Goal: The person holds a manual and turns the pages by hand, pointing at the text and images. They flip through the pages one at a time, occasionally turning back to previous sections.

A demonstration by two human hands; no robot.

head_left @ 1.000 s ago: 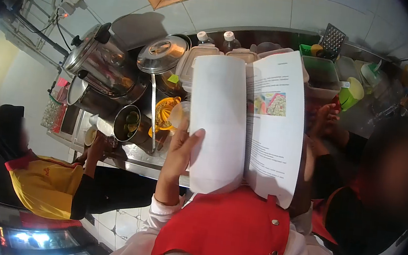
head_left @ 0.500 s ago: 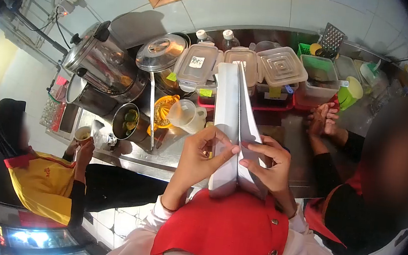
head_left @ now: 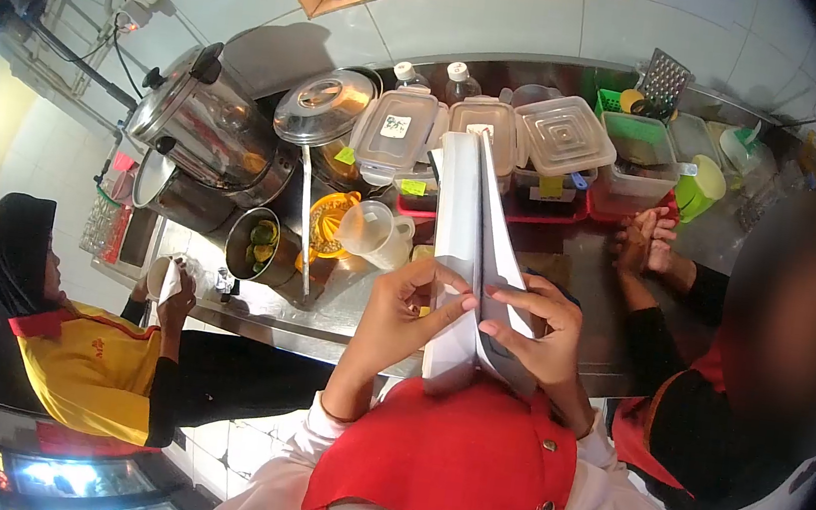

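Observation:
I hold a partly opened book (head_left: pixel 464 211) with white pages upright in front of my red apron, its lower end against my chest. A dark cover edge shows at its upper left. My left hand (head_left: pixel 409 314) is closed on the left-hand pages, thumb and fingers pinching near the middle fold. On the other side, my right hand (head_left: pixel 538 328) grips the right-hand pages, with thumb and fingertips close to the same fold. What is on the pages cannot be read from here.
A steel counter (head_left: pixel 340 320) bears lidded plastic boxes (head_left: pixel 397 133), a large steel pot (head_left: pixel 216 127), an orange juicer (head_left: pixel 331 224), a clear jug (head_left: pixel 367 230) and a green cup (head_left: pixel 701 188). One person stands at left with a cup (head_left: pixel 160 277); another stands close at right, hands clasped.
The book has shifted slightly right, and a dark edge now shows at its upper left. My fingers stay on the pages. The person at left has brought a white cloth or paper against the cup.

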